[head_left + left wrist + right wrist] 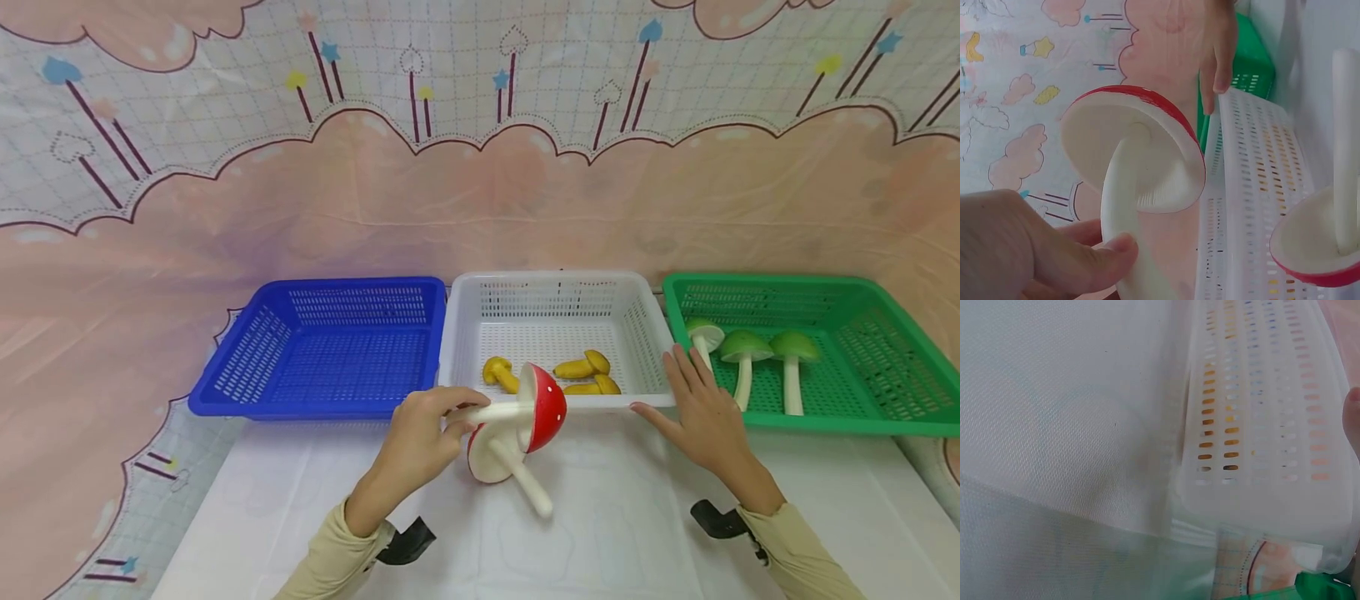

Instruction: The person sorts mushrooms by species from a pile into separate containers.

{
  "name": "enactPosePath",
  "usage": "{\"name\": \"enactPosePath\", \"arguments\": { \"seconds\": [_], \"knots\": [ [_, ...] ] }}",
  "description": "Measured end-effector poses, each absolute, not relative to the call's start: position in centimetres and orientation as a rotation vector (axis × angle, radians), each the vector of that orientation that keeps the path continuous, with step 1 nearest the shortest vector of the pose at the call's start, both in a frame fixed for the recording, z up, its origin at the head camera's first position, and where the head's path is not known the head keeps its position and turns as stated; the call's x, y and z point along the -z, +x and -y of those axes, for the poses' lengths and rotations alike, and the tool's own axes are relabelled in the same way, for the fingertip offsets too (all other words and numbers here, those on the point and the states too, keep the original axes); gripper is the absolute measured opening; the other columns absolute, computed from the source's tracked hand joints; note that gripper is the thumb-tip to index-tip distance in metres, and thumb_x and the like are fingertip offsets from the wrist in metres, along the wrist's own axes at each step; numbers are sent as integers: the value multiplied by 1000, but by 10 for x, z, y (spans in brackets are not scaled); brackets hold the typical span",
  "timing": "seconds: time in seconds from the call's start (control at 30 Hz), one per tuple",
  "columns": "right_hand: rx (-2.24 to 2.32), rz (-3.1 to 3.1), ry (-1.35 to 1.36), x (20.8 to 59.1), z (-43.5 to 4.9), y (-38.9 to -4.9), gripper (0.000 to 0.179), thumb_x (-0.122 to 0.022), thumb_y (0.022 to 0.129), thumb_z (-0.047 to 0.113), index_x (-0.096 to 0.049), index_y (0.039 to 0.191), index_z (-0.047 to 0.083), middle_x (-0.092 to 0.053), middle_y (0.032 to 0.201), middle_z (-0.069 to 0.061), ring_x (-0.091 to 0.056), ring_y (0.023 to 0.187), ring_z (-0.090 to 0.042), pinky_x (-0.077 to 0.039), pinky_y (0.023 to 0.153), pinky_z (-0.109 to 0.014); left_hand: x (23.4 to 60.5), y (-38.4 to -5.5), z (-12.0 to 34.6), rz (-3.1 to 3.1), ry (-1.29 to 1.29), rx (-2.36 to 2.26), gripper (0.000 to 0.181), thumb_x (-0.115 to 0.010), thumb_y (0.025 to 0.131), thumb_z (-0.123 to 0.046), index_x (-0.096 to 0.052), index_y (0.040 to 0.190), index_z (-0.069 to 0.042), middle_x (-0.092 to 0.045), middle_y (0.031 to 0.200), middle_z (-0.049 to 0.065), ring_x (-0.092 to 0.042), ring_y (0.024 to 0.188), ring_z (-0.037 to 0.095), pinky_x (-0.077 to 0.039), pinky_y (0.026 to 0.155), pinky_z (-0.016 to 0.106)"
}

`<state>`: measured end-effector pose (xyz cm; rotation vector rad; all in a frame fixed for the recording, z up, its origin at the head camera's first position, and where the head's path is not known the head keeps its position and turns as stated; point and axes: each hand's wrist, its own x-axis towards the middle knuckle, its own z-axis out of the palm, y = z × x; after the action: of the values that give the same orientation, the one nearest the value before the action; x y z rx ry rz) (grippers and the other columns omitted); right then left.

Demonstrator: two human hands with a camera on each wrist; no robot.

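My left hand (424, 437) pinches the white stem of a red-capped toy mushroom (548, 408), holding it sideways above the table in front of the white basket. In the left wrist view the thumb presses on the stem of that mushroom (1124, 187), its pale underside facing the camera. Below it a second red mushroom (492, 458) lies on the table, its stem toward me; it is partly hidden. My right hand (707, 414) has its fingers spread at the front right corner of the white basket (555, 401), beside the green basket (855, 423). Only a fingertip shows in the right wrist view.
Several yellow mushrooms (581, 367) lie in the white basket. Three green-capped mushrooms (792, 367) stand along the left part of the green basket. A blue basket (322, 410) sits at the left. Behind all three hangs a patterned cloth (525, 208); a white cover (600, 517) lies on the table.
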<state>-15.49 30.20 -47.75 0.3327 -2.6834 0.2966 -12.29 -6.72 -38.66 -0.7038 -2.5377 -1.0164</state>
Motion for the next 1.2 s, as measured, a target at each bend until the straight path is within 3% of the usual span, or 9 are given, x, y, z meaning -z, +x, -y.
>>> {"name": "enactPosePath", "arguments": {
  "seconds": [0.3, 0.57, 1.2],
  "knots": [
    [-291, 2650, 356, 477, -302, -155, 92, -63, 80, 57, -36, 142, -5, -33, 147, -24, -26, 136, -42, -49, 66, -57, 390, -124, 77, 2528, -661, 1013, 36, -76, 66, 13, -74, 89, -15, -70, 84, -4, -64, 77, 11, -52, 68, 35],
    [-300, 2679, 344, 477, -301, -154, 92, -62, 81, 58, -35, 143, -5, -30, 148, -24, -24, 137, -41, -47, 71, -61, 388, -125, 85, 2539, -595, 1029, 36, -76, 67, 11, -75, 91, -16, -70, 83, -4, -63, 76, 11, -52, 66, 34],
    [-303, 2676, 348, 478, -302, -154, 92, -62, 81, 58, -34, 143, -5, -29, 149, -23, -24, 137, -41, -48, 69, -58, 384, -137, 112, 2514, -519, 1105, 32, -73, 73, 9, -74, 95, -13, -71, 88, 1, -67, 79, 17, -56, 70, 33]
  ]
}}
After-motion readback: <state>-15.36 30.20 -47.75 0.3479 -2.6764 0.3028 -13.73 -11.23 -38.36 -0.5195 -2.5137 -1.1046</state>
